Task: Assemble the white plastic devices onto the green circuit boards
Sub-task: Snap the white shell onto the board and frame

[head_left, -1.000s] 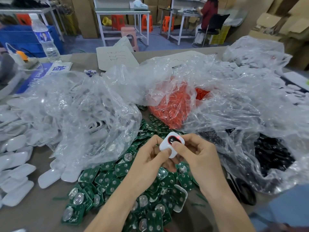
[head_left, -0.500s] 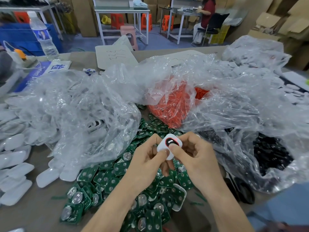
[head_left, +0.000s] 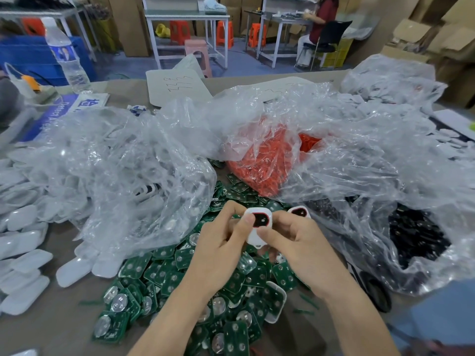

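A white plastic device with a red ring and black centre is held above the pile of green circuit boards. My left hand pinches its left side with thumb on top. My right hand pinches its lower right edge. A second white device with the same red ring lies just beyond my right hand. Many boards carry round silver discs. An empty white shell lies among the boards near my right wrist.
Crinkled clear bags surround the pile: one with white parts at left, one with orange parts behind, one with black parts at right. White oval covers lie at far left. A water bottle stands at back left.
Both hands have kept hold of the white device and turned it slightly, so its red-ringed face shows more. A second device now shows behind my right hand.
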Demonstrator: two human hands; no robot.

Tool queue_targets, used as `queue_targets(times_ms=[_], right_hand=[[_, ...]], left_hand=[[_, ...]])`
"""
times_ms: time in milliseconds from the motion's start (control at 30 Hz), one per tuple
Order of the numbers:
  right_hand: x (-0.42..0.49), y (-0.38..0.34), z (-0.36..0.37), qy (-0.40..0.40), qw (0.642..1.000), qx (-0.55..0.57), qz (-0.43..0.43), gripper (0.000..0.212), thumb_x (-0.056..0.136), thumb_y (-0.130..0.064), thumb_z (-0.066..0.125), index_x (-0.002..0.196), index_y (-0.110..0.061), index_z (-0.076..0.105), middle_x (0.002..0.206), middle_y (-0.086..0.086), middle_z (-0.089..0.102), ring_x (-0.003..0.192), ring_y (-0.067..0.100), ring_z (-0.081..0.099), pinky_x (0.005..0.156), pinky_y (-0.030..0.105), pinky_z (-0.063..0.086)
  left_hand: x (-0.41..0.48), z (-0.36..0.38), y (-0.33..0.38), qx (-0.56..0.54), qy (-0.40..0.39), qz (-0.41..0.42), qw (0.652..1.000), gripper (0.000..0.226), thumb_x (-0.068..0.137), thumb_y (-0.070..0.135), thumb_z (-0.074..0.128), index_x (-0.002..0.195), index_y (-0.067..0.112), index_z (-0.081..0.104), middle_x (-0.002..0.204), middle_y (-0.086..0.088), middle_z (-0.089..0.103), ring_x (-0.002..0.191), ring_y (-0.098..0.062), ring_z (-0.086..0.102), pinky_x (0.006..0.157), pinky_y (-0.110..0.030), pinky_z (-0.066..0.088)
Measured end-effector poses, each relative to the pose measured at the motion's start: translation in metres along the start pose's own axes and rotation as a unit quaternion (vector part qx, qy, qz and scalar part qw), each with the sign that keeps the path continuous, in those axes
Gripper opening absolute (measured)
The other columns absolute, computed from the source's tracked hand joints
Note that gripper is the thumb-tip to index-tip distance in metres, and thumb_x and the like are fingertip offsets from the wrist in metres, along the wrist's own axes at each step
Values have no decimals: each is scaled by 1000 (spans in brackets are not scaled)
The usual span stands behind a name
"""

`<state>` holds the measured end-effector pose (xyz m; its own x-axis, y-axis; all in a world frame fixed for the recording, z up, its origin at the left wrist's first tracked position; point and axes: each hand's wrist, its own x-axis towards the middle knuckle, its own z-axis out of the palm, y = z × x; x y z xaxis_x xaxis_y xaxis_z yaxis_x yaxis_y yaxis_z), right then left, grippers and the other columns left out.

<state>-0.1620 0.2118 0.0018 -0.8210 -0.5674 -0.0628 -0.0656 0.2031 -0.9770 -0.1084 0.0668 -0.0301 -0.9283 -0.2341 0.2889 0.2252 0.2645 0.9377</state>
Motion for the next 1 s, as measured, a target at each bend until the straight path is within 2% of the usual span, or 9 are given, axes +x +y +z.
queue_targets(times_ms=[100,200,300,367,467,567,767,900,1000], right_hand=[[0,-2,1,-36,999,35,3,15,89,-6,64,100,-12,71,83,3,74,65,13,65,62,19,50],[-1,0,9,-14,998,66,1,16,88,-2,63,97,-11,72,79,4,73,60,12,62,58,20,48],[-1,3,16,19,997,76,-3,20,87,1,62,87,-16,73,67,1,68,52,10,57,50,19,45],[-1,4,18,31,995,90,-3,23,86,2,62,82,-18,74,63,-1,66,49,10,55,47,18,42],[-4,4,19,18,993,113,-7,20,87,-2,63,90,-17,75,69,1,68,55,10,56,52,18,46],[-5,6,19,0,991,134,0,17,87,-2,64,94,-13,75,71,1,68,59,11,56,60,20,48],[-5,7,27,16,976,216,20,22,85,7,59,85,-7,75,71,4,65,58,11,52,54,21,45],[-6,6,28,34,981,191,-4,13,80,-2,66,83,-10,75,69,5,66,56,11,52,52,22,42],[-9,8,30,27,980,198,-12,13,83,-3,66,88,-10,76,74,6,67,61,13,55,57,24,47]], left_hand=[[1,1,-1,13,16,-3,1000,29,93,53,45,77,30,52,58,1,62,51,-35,48,46,-42,35],[1,2,-1,-12,29,-8,999,31,92,52,47,77,26,52,58,-6,62,52,-40,52,47,-49,39],[-1,2,-1,-10,38,1,999,34,91,51,47,73,23,49,53,-3,51,48,-31,42,45,-39,33],[-1,2,1,-12,33,-3,999,40,89,52,47,73,16,49,55,-8,46,51,-31,36,47,-39,29],[1,0,2,-10,19,-23,999,55,86,55,48,77,1,54,66,-25,49,57,-39,44,53,-50,36],[2,-2,2,-7,17,-33,999,55,86,52,49,78,-2,56,66,-30,52,58,-45,49,52,-58,41],[0,2,2,3,43,-25,999,60,85,52,47,77,-7,53,65,-29,48,58,-45,46,52,-57,40],[0,3,2,-15,48,-26,998,59,87,51,46,78,-7,52,65,-30,49,56,-46,47,51,-58,41],[1,2,2,-37,53,-32,997,57,88,48,47,77,-7,50,67,-31,49,56,-47,46,50,-58,41]])
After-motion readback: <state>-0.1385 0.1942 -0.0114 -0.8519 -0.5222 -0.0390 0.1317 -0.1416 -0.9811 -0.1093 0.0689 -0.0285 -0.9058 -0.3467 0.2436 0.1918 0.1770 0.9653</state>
